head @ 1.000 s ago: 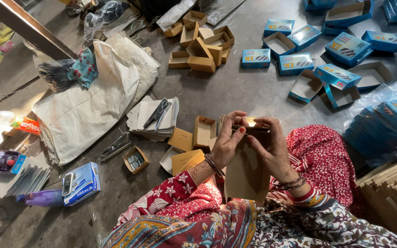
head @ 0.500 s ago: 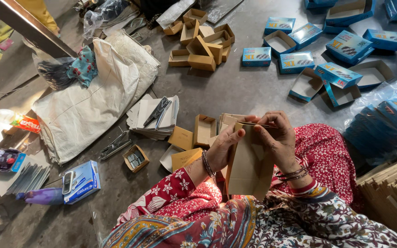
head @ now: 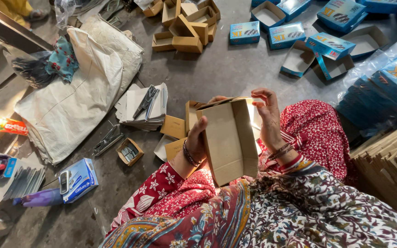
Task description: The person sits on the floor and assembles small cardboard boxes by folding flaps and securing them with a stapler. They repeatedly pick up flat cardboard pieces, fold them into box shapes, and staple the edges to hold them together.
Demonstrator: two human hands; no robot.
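Holding a plain brown cardboard box piece [head: 228, 140], half folded, w/ both hands in front of the lap. That is what I see from the head cam. The left hand [head: 197, 138] grips the left edge, thumb on the inside face, fingers hidden behind the card. The right hand [head: 268, 119] is at the top right corner; its fingers are curled & look to pinch the upper flap, but the card hides part of them, so I can't tell how tight. The box piece stands tilted, open side toward me, above the red flowered cloth on the knees [head: 318, 133].

Just behind the box, on the grey floor [head: 226, 69], lie small flat brown card pieces [head: 173, 126] & a little open brown tray w/ metal bits [head: 129, 151]. Near them, to the left, is a stack of white-grey card sheets [head: 138, 108] w/ a metal stapler tool [head: 147, 100] on top. A big white cloth sack [head: 76, 98] lies further left. A blue-white small box [head: 78, 179] sits by the left knee.

Farther up is a heap of folded brown boxes [head: 184, 27]. Blue printed box lids & trays [head: 299, 36] lie spread at the top right. Flat brown card stacks [head: 391, 170] stand at the right.
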